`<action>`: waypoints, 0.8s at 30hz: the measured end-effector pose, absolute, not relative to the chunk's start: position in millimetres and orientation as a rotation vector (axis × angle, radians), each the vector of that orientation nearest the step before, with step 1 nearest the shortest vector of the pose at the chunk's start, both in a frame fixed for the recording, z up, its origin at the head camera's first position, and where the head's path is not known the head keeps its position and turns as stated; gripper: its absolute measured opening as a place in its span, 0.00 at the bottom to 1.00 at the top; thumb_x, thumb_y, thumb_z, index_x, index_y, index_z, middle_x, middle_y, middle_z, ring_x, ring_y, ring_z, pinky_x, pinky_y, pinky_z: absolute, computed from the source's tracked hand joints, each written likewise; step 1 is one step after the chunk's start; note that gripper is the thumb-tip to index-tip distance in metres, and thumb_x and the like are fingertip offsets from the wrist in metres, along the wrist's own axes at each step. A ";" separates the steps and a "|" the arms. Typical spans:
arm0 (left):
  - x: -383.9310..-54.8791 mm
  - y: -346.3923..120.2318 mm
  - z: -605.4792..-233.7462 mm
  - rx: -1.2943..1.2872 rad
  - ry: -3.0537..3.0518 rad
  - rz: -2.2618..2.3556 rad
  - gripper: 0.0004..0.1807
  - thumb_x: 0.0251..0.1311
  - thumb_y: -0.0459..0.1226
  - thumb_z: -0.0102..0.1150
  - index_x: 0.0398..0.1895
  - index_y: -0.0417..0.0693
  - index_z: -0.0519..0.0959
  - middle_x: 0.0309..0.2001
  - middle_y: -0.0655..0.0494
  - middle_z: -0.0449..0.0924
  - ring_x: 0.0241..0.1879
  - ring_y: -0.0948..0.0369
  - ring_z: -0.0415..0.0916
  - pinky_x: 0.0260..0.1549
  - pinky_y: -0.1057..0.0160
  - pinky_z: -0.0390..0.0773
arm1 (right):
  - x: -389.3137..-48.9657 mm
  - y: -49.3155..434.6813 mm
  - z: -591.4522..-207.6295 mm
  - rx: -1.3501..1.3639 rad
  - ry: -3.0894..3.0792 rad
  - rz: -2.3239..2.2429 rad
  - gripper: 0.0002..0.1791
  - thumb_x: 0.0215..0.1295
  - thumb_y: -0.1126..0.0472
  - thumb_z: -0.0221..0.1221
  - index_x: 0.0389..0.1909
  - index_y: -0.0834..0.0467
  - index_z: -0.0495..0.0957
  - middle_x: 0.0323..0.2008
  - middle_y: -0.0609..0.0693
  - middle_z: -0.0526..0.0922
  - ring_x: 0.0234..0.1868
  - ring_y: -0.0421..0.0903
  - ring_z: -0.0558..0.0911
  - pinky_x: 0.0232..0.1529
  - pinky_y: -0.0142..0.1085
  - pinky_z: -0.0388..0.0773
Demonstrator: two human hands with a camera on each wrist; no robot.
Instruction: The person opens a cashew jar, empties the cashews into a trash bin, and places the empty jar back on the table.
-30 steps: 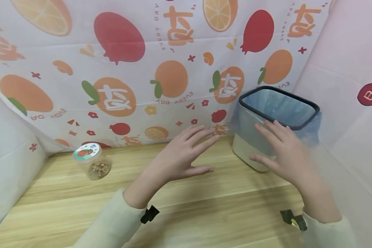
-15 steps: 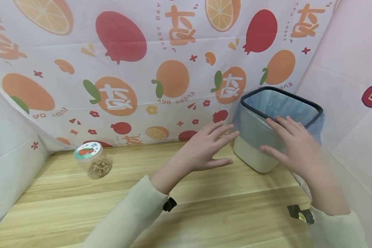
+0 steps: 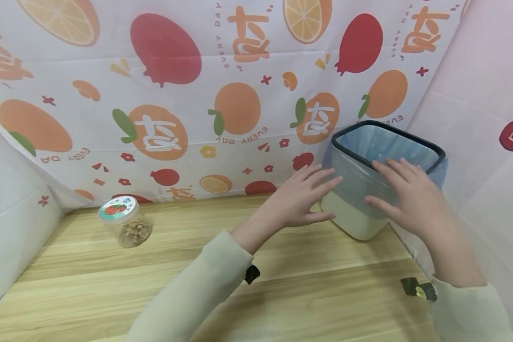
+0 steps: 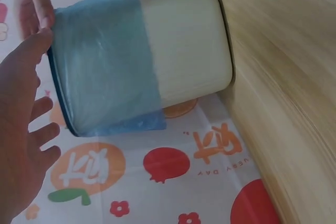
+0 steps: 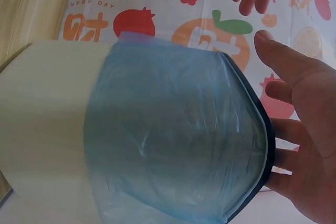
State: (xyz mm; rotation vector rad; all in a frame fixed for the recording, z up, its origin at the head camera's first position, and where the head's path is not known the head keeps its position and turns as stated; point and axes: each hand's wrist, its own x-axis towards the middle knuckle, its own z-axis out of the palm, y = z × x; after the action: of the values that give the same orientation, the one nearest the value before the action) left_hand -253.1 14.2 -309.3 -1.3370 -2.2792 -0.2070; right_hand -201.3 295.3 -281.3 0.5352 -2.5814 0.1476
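A cream trash can (image 3: 352, 216) with a black rim (image 3: 344, 151) stands at the back right in the head view. A blue plastic liner (image 4: 105, 61) covers its inside and folds down over the upper outside. My right hand (image 3: 414, 199) hovers before the near side of the can, fingers spread, fingertips overlapping the rim in this view; in the right wrist view its fingers (image 5: 283, 158) lie right by the rim. Left of the can, my left hand (image 3: 297, 197) is held palm down with fingers spread and nothing in it.
A clear jar (image 3: 132, 230) with a green-and-white lid and small brown pieces inside stands at the left on the wooden table (image 3: 111, 285). Fruit-printed white cloth (image 3: 235, 156) hangs behind, and pale sheeting (image 3: 487, 190) runs along the right.
My left hand has moved right and slightly up, closer to the trash can. My right hand has shifted a little to the right. The can and jar have stayed in place.
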 end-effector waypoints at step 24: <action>-281.0 62.4 -313.6 -1.301 -2.276 -0.137 0.39 0.68 0.59 0.52 0.77 0.55 0.60 0.76 0.49 0.58 0.75 0.47 0.54 0.73 0.46 0.56 | -211.4 320.3 -276.9 0.424 -2.685 0.141 0.38 0.68 0.40 0.59 0.74 0.52 0.64 0.70 0.65 0.66 0.72 0.69 0.59 0.69 0.67 0.53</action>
State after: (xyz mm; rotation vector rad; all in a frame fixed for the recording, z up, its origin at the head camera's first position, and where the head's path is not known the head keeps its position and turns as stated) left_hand -281.0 62.4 -313.6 -1.3007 -2.2763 -0.1372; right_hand -211.4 320.3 -276.9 0.4239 -2.6849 0.1408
